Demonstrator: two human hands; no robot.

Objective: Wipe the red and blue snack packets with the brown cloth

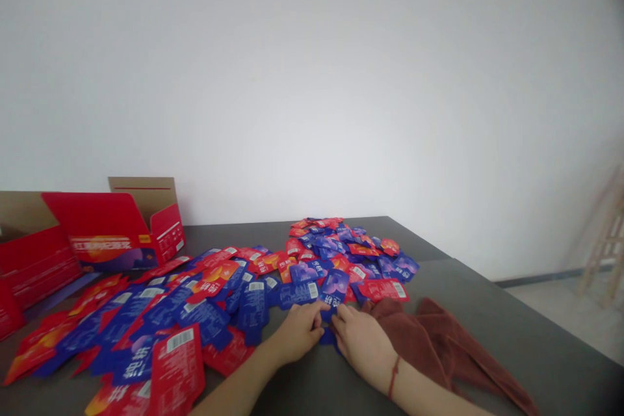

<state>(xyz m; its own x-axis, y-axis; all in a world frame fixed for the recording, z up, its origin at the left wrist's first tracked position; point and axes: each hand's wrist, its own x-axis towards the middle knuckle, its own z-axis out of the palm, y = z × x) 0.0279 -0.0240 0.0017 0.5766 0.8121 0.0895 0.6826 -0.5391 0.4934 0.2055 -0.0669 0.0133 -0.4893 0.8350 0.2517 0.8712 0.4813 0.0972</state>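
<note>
My left hand (295, 333) and my right hand (361, 340) meet low in the middle of the dark grey table (463, 299). Both pinch the same blue packet (331, 302) between their fingertips, fingers closed on it. The right wrist wears a thin red string. A wide scatter of several blue and red flat packets (195, 299) covers the table to the left of the hands and beyond them. One large red packet (178, 367) lies nearest me at the lower left.
A dark red cloth (429, 338) lies crumpled just right of my right hand. Open red cardboard boxes (112, 234) stand at the table's far left. A white wall rises behind. A wooden frame (607, 240) stands on the floor at the right.
</note>
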